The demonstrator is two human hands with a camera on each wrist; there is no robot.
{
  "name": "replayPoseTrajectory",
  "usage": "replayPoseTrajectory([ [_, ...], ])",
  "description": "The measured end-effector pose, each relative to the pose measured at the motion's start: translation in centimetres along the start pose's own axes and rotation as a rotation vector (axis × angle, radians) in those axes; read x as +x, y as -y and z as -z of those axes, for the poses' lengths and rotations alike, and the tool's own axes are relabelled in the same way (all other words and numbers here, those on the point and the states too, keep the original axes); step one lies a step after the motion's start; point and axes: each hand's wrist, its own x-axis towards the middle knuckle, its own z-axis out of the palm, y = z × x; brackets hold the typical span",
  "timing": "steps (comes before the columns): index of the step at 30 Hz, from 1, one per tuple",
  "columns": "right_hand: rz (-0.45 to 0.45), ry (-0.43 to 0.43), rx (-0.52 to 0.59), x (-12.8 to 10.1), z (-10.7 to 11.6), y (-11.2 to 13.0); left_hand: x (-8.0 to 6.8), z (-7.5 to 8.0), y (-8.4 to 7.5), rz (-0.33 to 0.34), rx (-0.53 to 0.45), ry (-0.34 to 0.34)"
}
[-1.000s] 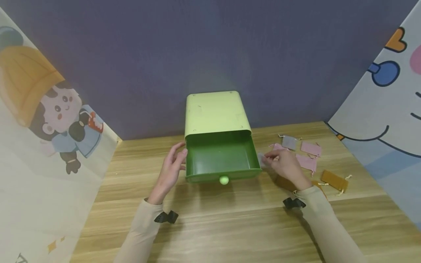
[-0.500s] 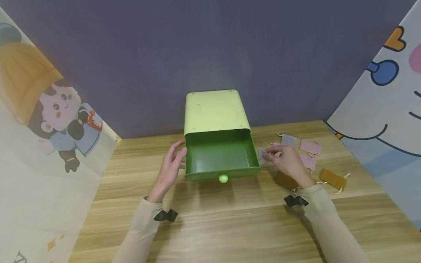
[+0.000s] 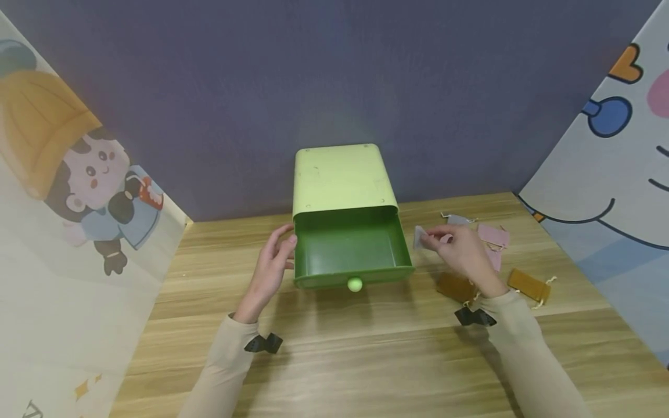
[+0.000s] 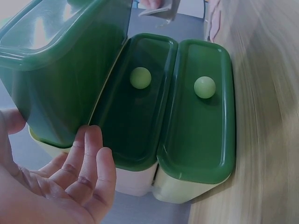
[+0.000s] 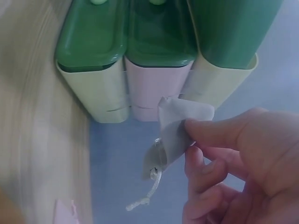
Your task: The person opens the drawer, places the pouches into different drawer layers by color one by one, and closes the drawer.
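While the small grey drawstring cloth pouch (image 3: pixel 420 237) is pinched between thumb and fingertips of the right hand (image 3: pixel 460 253), just right of the pulled-out dark green plastic drawer (image 3: pixel 349 249), the drawer's left wall is touched by the relaxed, straight fingers of the left hand (image 3: pixel 272 268). For a clean drop, the pouch would best be lifted clear of the drawer rim and its dangling cord (image 5: pixel 145 195) kept inside. Farther off, pink (image 3: pixel 493 234) and brown (image 3: pixel 529 285) pouches are spread on the wooden table (image 3: pixel 366 360).
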Motion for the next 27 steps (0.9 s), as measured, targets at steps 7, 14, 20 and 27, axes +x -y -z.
replayPoseTrajectory([
  [7,0.029,-0.052,-0.005,0.0,0.8,0.8,-0.2,0.1,0.1,-0.004,0.005,0.006],
  [14,0.047,-0.044,0.043,-0.2,1.3,1.4,-0.3,0.1,0.1,0.006,0.003,0.005],
  [20,0.058,-0.032,0.088,-0.6,2.0,2.4,-0.1,0.1,0.3,0.009,0.003,0.002],
  [27,0.101,-0.090,0.120,-0.8,2.8,3.7,-0.1,0.0,0.2,0.011,0.004,0.002],
])
